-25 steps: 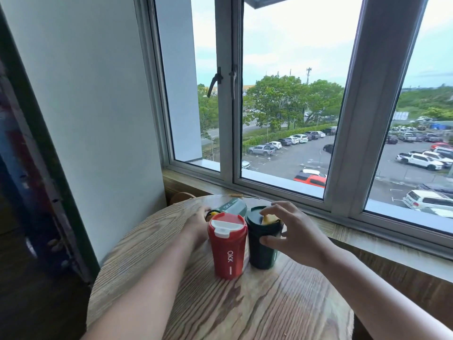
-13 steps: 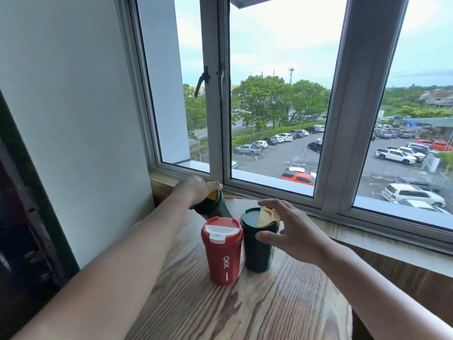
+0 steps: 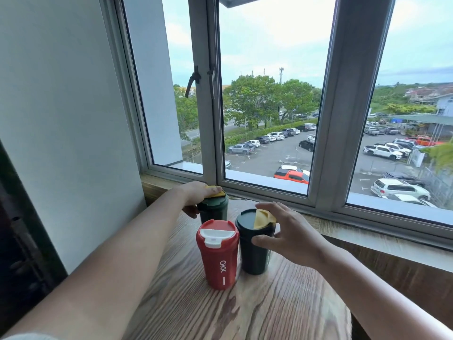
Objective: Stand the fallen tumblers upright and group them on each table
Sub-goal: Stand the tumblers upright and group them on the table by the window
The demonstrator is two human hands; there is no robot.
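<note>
Rear green tumbler (image 3: 215, 211) stood upright behind the red tumbler (image 3: 218, 253) — our left hand (image 3: 196, 195) gripped its lid; right hand (image 3: 289, 238), fingers spread, cupped the dark tumbler (image 3: 252, 256).

A single head-worn camera is looking forward and slightly down from close above a round wood-grain desk (image 3: 257, 310), facing a grey-framed window (image 3: 343, 119) that is filling the upper frame, both forearms reaching in from below.
</note>
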